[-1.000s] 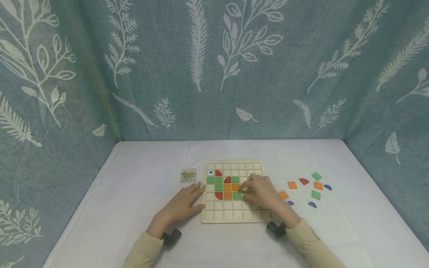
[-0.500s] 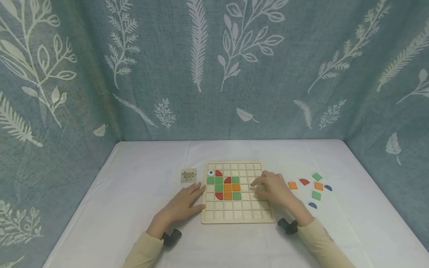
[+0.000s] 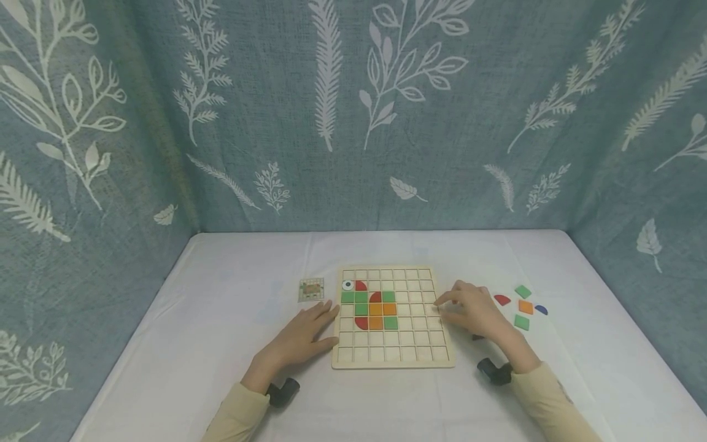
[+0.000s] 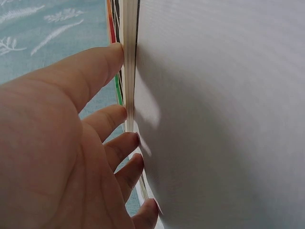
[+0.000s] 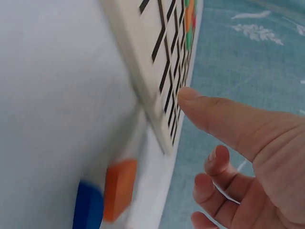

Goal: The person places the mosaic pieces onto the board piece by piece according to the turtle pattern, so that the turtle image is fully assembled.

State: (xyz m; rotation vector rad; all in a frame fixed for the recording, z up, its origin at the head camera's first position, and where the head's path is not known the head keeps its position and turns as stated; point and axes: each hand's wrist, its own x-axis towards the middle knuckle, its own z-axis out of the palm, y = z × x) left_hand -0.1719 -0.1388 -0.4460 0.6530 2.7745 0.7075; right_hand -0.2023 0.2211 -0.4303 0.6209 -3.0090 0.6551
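A wooden grid board [image 3: 414,355] lies on the table with green, orange and red tiles in its left half and a round white eye tile [image 3: 347,285] near the upper left. My left hand [image 3: 298,336] rests beside it, fingers spread and touching the left edge. Just past the right edge hovers my right hand [image 3: 475,312], thumb and fingers apart with nothing between them. Under that hand, the right wrist view shows an orange tile [image 5: 120,191] and a blue tile [image 5: 88,205] on the cloth.
Loose tiles lie to the right: a red quarter-round [image 3: 502,299], an orange square [image 3: 525,307], a blue half-round [image 3: 542,310] and green squares [image 3: 521,322]. A small pattern card [image 3: 312,290] is left of the board. Patterned curtains stand behind and at the sides.
My right hand has moved right, from the green and orange tiles on the board to beyond its right edge, now covering some loose tiles. The left hand has stayed put.
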